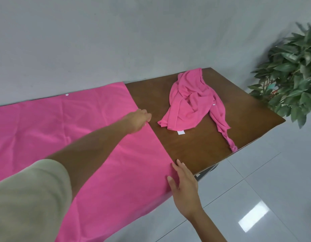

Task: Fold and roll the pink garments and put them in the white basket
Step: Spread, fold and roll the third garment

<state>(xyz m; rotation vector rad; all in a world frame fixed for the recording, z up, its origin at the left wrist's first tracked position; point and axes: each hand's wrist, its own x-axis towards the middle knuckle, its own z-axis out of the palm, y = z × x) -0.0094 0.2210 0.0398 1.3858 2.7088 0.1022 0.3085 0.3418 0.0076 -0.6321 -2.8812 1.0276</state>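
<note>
hands on the wide flat pink cloth point(81, 130): left hand point(139, 119) pinches its edge, right hand point(183, 180) lies flat. i judge nothing folded yet; crumpled pink garment point(191, 102) waits.

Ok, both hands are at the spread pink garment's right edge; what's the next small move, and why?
Probably pinch the near corner with the right hand, whose fingers lie straight on it. The left hand seems to pinch the far part of that edge, and the flat pink garment lies spread, unfolded, ready to fold leftward.

two pink garments point(92, 140) point(189, 102), two hands point(138, 120) point(184, 184), one table point(195, 147)
</note>
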